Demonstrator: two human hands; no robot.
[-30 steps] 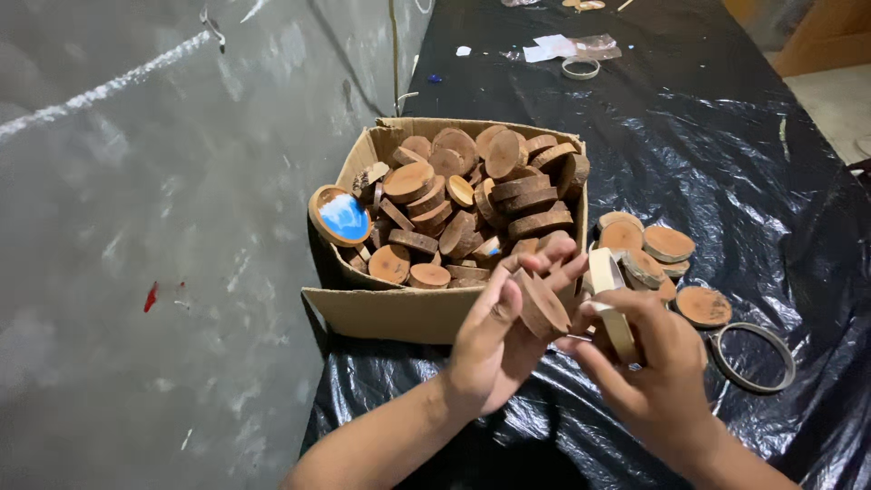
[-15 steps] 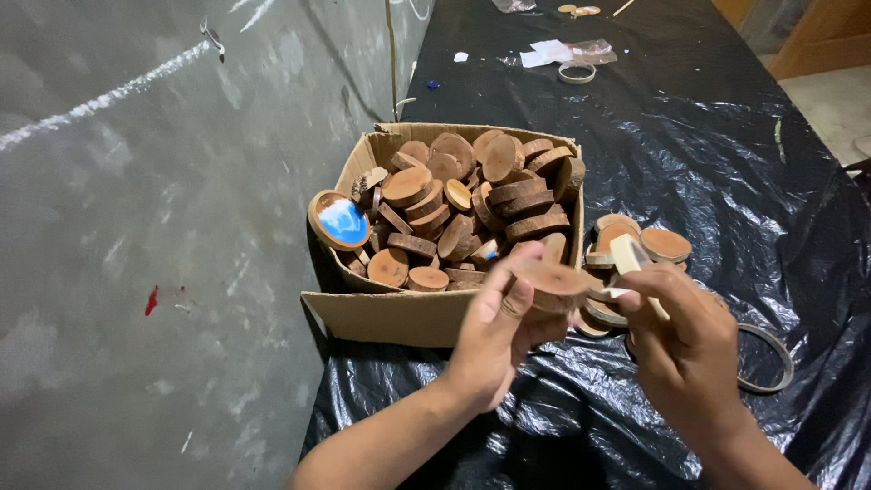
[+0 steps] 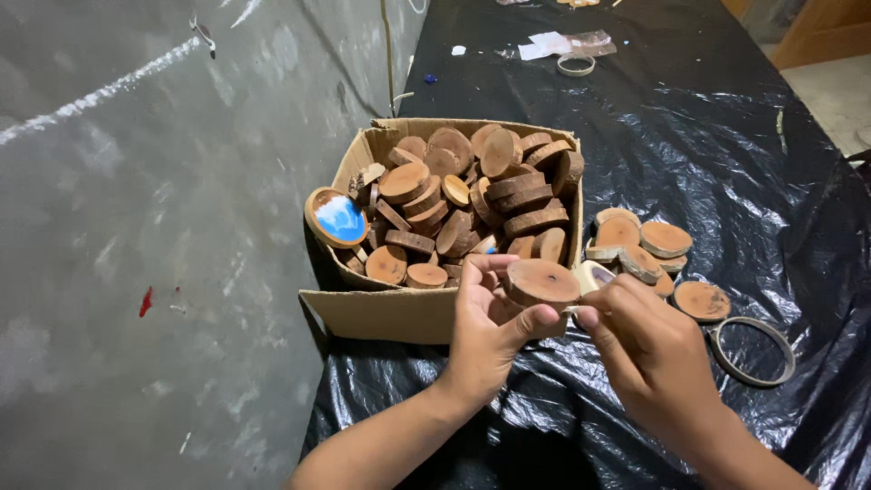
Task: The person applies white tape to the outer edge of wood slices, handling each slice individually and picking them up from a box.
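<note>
My left hand (image 3: 487, 322) grips a round brown wood slice (image 3: 542, 281), held flat side up in front of a cardboard box (image 3: 381, 313). My right hand (image 3: 646, 343) holds a pale roll of tape (image 3: 592, 275) against the slice's right edge, fingertips pinching near the rim. The box is filled with several similar wood slices (image 3: 472, 200). One slice with a blue and white painted face (image 3: 337, 218) leans at the box's left side.
A small pile of wood slices (image 3: 640, 249) lies right of the box on the black plastic sheet (image 3: 726, 145). A thin ring (image 3: 753, 349) lies near my right wrist; another ring (image 3: 575, 63) and scraps sit far back. A grey wall runs along the left.
The wood slice has turned from edge-on to flat side up in my left hand. My right hand has brought the tape roll in closer to the slice's edge.
</note>
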